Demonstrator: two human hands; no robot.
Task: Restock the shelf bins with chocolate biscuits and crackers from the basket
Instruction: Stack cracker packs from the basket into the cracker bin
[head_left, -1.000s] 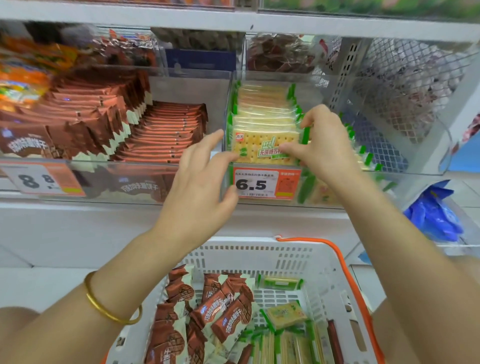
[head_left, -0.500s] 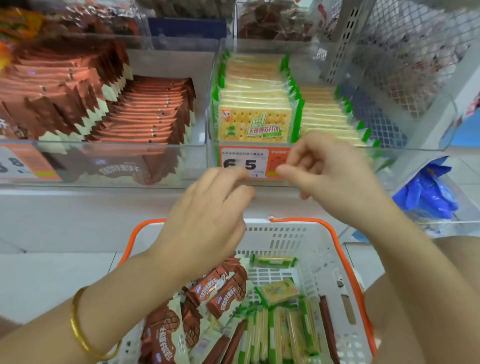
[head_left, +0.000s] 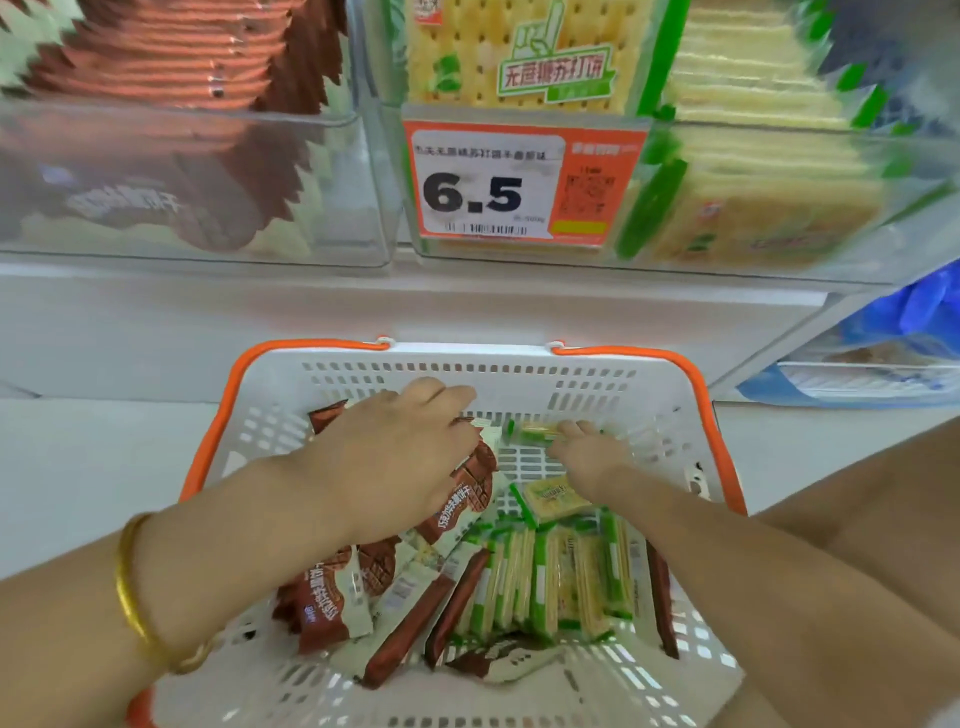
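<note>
So far left there's a gold bangle (head_left: 134, 587) on the left wrist, and above it on the shelf (head_left: 467, 306) the clear left bin (head_left: 156, 218) is packed with brown shelf biscuit packs (head_left: 156, 57), a bit blurry. The left hand (head_left: 395, 457) is down inside the white basket (head_left: 467, 356), palm down right over the loose chocolate biscuit packs (head_left: 332, 597) that are piled on the basket's left side. Its fingers point toward the far wall and are hidden from below, so honestly I can't tell if the grip is on anything or just hovering. In the middle, up top, the price tag (head_left: 519, 187) reads 6.5, clipped to the front of the right bin (head_left: 769, 228), which holds the green-edged shelf cracker packs (head_left: 519, 57), one facing front and more stacked to its right. Below that, the basket's right half has a row of cracker packs (head_left: 550, 582) standing on edge, with one more lying flat just behind them. The right hand (head_left: 587, 452) reaches to the far wall of the basket, fingertips touching a single cracker pack (head_left: 530, 432) there. It's blurred, so can't say whether that grip is closed on it or only touching. The basket has orange handles (head_left: 208, 441) folded down along the rim. Far right, a blue bag (head_left: 914, 312) sits under the shelf.
</note>
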